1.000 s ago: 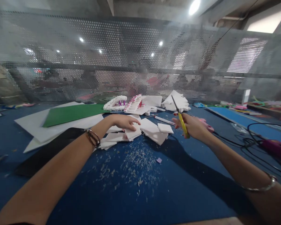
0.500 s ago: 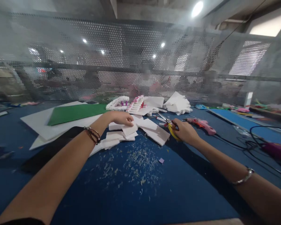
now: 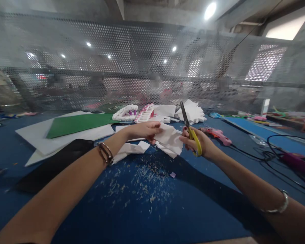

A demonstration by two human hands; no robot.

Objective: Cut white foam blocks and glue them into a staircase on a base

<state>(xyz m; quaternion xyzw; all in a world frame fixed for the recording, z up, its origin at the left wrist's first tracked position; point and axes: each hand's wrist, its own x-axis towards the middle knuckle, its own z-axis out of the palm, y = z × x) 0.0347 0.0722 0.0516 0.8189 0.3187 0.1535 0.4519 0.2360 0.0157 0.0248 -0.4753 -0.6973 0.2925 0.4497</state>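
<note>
My left hand [image 3: 144,130] is closed on a stack of white foam pieces [image 3: 170,139] and holds them lifted just above the blue table [image 3: 147,210]. My right hand [image 3: 198,142] grips yellow-handled scissors [image 3: 190,130] with the blades pointing up, right beside the lifted pieces. More white foam offcuts [image 3: 132,148] lie on the table under my left wrist.
A green sheet [image 3: 78,123] lies on white boards [image 3: 66,139] at the left, with a black sheet [image 3: 58,162] in front. A white and pink foam model [image 3: 136,113] stands behind. A pink glue gun [image 3: 217,135] and black cables [image 3: 277,152] lie at right. Crumbs litter the table.
My left hand has picked the foam pieces up off the pile. My right hand dipped to the table with the scissors, then raised them upright beside the pieces.
</note>
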